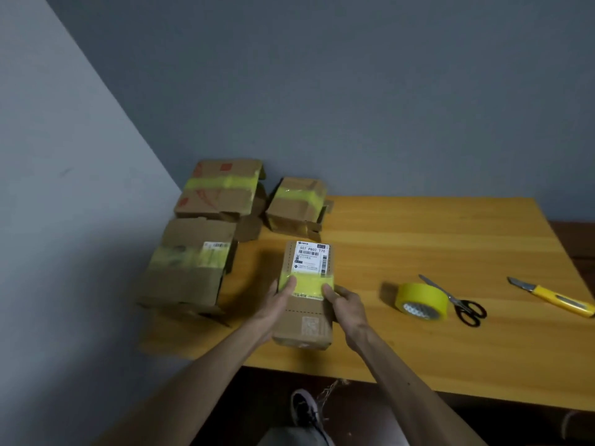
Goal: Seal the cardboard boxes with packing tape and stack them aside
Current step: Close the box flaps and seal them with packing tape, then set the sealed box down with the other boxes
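A narrow cardboard box (306, 323) with a white shipping label lies on the wooden table (418, 239) in front of me. A yellow tape strip (307, 286) crosses its top. My left hand (278, 304) grips the box's left side, thumb pressing the tape. My right hand (346, 305) grips the right side, thumb on the tape's right end. Three other boxes with yellow tape sit to the left and behind: a large one (190, 268) at the left, one (222, 189) at the back corner, a small one (297, 202) beside it.
A yellow tape roll (421, 300) lies right of the box, black-handled scissors (460, 304) next to it, and a yellow utility knife (553, 297) further right. Grey walls bound the table at the left and back. My shoe (304, 410) shows below the table's front edge.
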